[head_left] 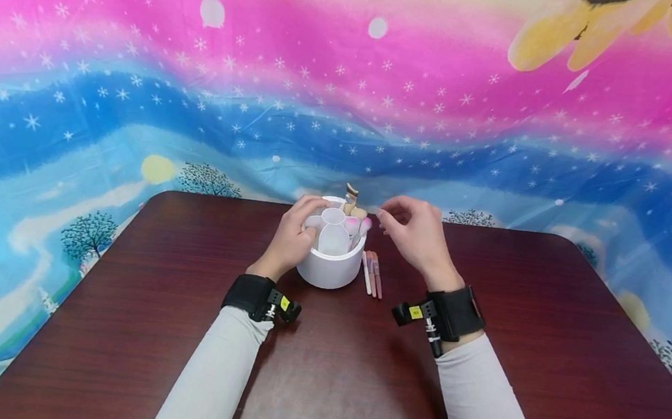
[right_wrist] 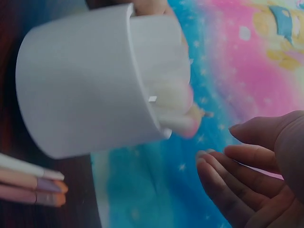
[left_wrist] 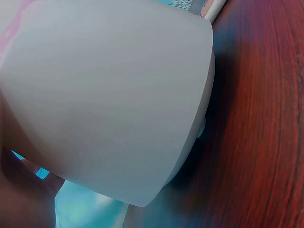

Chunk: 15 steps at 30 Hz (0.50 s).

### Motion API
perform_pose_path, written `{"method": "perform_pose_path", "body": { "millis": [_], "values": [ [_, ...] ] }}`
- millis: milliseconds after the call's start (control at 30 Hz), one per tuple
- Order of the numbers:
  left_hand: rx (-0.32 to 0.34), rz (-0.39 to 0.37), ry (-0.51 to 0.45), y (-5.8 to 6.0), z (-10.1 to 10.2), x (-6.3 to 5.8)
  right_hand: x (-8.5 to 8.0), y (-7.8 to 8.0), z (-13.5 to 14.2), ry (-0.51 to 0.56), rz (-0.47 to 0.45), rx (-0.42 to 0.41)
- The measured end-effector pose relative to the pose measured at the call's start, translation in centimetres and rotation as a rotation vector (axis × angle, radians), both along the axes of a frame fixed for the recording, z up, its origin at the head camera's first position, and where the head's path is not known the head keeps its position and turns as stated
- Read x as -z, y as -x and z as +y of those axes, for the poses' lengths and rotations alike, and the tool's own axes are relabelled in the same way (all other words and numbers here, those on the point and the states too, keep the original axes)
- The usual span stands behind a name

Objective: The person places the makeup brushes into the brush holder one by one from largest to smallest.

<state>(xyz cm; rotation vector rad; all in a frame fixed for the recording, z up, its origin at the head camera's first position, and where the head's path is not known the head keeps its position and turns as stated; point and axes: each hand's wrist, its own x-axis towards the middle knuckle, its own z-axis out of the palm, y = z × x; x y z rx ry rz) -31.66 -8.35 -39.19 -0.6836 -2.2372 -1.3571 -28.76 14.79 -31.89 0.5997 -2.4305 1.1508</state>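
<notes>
My left hand point(head_left: 290, 235) grips the rim of a round white organizer point(head_left: 329, 276) from its left side, fingers over the top and thumb near the front. In the left wrist view the organizer's smooth wall point(left_wrist: 118, 95) fills most of the picture. Inside stand round divider cups point(head_left: 334, 238), with pink-tipped makeup brushes point(head_left: 366, 226) at the right and a tan item point(head_left: 350, 199) behind. To the right of the rim hovers my right hand point(head_left: 420, 232), fingers loosely bent. The right wrist view shows nothing between its thumb and fingers point(right_wrist: 237, 185).
Three slim makeup brushes, one with a white handle point(head_left: 366, 273), lie side by side on the dark wooden table point(head_left: 170, 329), just right of the organizer. A colourful printed cloth point(head_left: 325, 96) hangs behind the table's far edge.
</notes>
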Motion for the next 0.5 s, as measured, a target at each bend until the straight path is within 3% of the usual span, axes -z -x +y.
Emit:
{"method": "perform_pose_path", "body": {
  "millis": [200,500],
  "values": [
    [0.009,0.003,-0.005,0.0,0.0,-0.1,1.2,1.0,1.1,-0.047,-0.035,0.054],
    [0.003,0.004,-0.007,0.1,0.1,0.0,2.7,1.6,1.9,-0.199,-0.177,0.088]
  ]
}}
